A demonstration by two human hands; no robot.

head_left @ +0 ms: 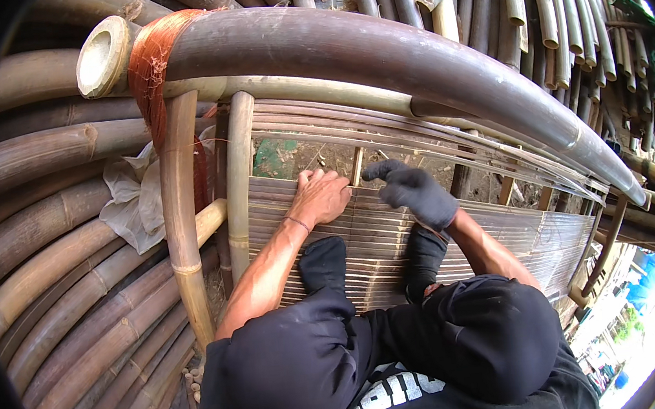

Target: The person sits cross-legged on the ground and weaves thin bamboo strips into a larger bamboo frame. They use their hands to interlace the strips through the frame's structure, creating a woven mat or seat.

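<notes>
Split bamboo slats lie side by side as a woven panel (496, 239) in front of me. My bare left hand (322, 195), with a thin cord round its wrist, rests at the panel's far edge, its fingers curled over the outermost bamboo slat (275, 187). To its right is my right hand (419, 196) in a dark grey glove, just above the same edge. Its fingers are bent with the forefinger pointing left; whatever they pinch is too small to make out. An upright bamboo strip (357, 166) stands between the hands. My dark-covered feet (323, 264) rest on the panel.
A thick bamboo pole (344, 45) crosses beyond the panel, with orange-brown strands (152, 63) hung over its left end. Bamboo posts (181, 218) stand at left by a whitish plastic sheet (134, 199). Stacked bamboo poles (75, 288) fill the left side; more lie at the back.
</notes>
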